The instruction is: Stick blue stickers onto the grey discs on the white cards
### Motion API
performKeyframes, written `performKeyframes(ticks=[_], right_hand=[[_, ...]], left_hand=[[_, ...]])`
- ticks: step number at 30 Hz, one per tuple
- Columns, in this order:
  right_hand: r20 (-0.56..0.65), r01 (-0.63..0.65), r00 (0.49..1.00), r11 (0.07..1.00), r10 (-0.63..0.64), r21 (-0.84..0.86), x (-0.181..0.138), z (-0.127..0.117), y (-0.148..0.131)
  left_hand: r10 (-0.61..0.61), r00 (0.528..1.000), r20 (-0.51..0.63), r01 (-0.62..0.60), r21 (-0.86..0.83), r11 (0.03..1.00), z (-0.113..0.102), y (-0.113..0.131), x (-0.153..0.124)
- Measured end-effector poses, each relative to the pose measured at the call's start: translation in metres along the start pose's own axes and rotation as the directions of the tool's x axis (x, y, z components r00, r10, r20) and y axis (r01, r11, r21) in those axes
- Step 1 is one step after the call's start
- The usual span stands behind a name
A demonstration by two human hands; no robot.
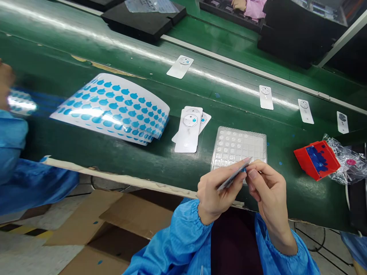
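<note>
My left hand (219, 193) and my right hand (266, 189) meet low in the middle of the view. Both pinch a thin white card (233, 175) with a small blue piece at its edge, and the card is tilted and seen nearly edge-on. Just beyond my fingertips lies a clear blister tray (239, 147) of small round cells, partly behind the card. To its left is a small pile of white cards (188, 139) with round printed centres. Further left lie curled sheets of blue stickers (111, 109).
The hands work over a green conveyor belt (229, 91) carrying several single white cards (266, 97). A red tray (317, 159) with blue pieces and a plastic bag (342, 160) are at right. A co-worker's blue sleeve (17, 179) enters at left. A cardboard box (100, 225) lies below the belt edge.
</note>
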State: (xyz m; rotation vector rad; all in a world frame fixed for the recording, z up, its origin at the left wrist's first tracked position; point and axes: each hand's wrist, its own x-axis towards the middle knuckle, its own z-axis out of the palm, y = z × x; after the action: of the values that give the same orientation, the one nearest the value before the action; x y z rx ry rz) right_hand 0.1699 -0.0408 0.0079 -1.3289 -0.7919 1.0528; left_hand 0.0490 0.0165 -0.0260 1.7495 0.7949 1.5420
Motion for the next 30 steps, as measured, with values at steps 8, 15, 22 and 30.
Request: performKeyframes(ticks=[8, 15, 22, 30], right_hand=[[0.056, -0.127, 0.991, 0.987, 0.122, 0.102, 0.003, 0.002, -0.008], [-0.057, 0.071, 0.996, 0.997, -0.073, -0.039, 0.000, 0.006, -0.007], [-0.105, 0.428, 0.848, 0.788, -0.520, -0.443, -0.002, 0.015, 0.002], [-0.021, 0.548, 0.651, 0.489, -0.759, -0.678, 0.003, 0.013, 0.010]], left_hand=[[0.198, 0.975, 0.099, -0.200, 0.016, 0.980, -0.009, -0.005, 0.006], [0.292, 0.956, -0.006, -0.291, 0.052, 0.955, 0.002, -0.007, 0.003], [0.233, 0.971, -0.043, -0.232, 0.027, 0.972, 0.007, -0.011, -0.006], [0.173, 0.977, -0.127, -0.153, 0.150, 0.977, 0.009, -0.006, -0.015]])
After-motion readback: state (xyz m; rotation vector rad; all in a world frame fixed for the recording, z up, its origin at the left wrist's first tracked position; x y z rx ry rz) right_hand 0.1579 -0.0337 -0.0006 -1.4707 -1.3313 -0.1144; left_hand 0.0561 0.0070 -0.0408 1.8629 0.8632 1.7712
